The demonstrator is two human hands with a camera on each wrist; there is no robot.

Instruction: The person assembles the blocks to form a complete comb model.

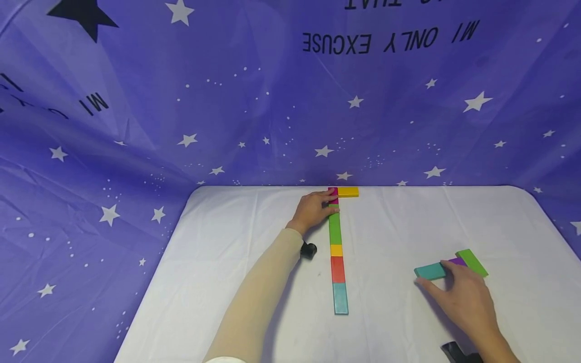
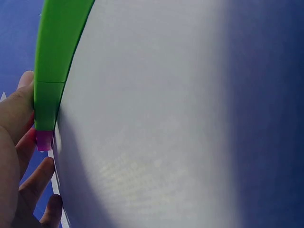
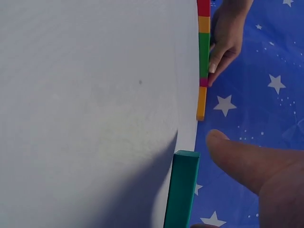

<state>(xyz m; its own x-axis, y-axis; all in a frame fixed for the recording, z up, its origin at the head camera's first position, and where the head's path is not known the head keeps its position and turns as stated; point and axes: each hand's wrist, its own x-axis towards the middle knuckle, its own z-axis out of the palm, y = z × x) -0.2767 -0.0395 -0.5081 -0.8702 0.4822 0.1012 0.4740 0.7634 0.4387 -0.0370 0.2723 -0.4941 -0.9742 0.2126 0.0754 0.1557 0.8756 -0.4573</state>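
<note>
Inverted "ONLY EXCUSE" lettering crosses the curtain, upper right; centre, the left hand, fingers extended, touches a magenta block; lower right, the right hand spreads loosely around a teal block.

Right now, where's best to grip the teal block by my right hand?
I'd pinch the teal block by its long sides near the left end, from above: no block meets that end; the purple block lies by its right.

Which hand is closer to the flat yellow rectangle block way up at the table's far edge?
Left. The left hand touches the magenta block beside that yellow block; the right hand is farther away, by the teal rectangular block.
</note>
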